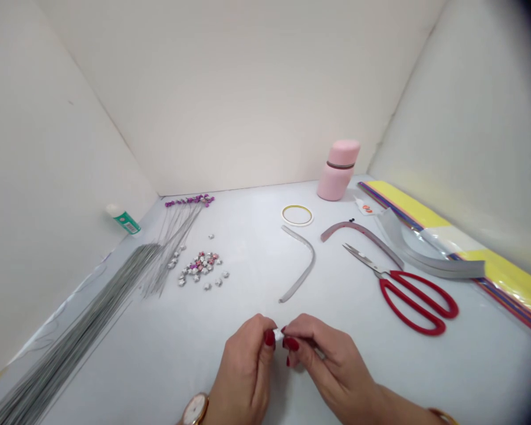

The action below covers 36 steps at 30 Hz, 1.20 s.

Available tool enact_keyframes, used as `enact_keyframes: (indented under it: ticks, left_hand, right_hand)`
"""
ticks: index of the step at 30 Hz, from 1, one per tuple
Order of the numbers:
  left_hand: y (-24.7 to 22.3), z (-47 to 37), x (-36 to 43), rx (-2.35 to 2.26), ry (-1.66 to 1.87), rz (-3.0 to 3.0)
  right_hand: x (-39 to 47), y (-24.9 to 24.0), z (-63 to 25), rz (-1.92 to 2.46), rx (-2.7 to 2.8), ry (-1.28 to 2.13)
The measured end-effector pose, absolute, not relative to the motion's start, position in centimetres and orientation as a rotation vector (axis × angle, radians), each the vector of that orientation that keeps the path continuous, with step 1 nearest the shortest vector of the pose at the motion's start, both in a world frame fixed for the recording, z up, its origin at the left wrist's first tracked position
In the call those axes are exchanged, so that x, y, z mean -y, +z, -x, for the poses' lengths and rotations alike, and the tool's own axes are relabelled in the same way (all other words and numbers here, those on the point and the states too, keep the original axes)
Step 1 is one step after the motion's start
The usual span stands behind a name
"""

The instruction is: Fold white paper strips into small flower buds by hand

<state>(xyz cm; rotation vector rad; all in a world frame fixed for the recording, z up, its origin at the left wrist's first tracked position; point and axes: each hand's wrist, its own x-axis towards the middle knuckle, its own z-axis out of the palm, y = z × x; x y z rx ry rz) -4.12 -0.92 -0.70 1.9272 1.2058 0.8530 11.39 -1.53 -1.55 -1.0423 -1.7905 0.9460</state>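
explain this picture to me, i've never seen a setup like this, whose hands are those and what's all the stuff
There is no machine here: one person works with bare hands, and a camera worn on the head took this single picture, looking forward and down. The left hand and right hand pinch a tiny whitish piece between their fingertips. On the person's left lie long grey wires, purple-tipped stems and a pile of small stars. Toward the middle are a ring of tape and a curved pale strip. On the right are red-handled scissors, more strips and a pink bottle.
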Motion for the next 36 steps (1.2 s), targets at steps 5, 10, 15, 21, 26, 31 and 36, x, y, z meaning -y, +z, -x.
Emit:
enact_keyframes:
  ticks: [5, 10, 15, 21, 26, 31, 36]
  left_hand:
    - [-0.6, 4.1, 0.9, -1.159, 0.832, -1.936]
    - [-0.8, 4.2, 0.8, -1.164, 0.83, -2.022]
    - [-1.0, 4.4, 0.7, -1.155, 0.803, -2.126]
    - [-1.6, 4.4, 0.7, -1.13, 0.832, -2.208]
    - [-1.8, 3.7, 1.1, -1.259, 0.907, -2.201]
    - [-1.6, 3.0, 1.4, -1.373, 0.941, -2.153]
    - [-1.3, 2.9, 1.4, -1.372, 0.897, -1.961]
  right_hand:
    - [1.4, -1.5, -11.4, 1.122, 1.778, 1.073]
    - [1.5, -1.7, -11.2, 1.102, 1.783, 1.118]
    - [1.6, -1.8, -11.1, 1.109, 1.772, 1.196]
    - [1.6, -2.1, -11.1, 1.09, 1.783, 1.263]
    - [1.7, -2.1, -11.0, 1.085, 1.809, 1.196]
    - [1.6, -2.1, -10.7, 1.156, 1.761, 1.165]
    - [1.4, -1.6, -10.5, 1.221, 1.674, 1.253]
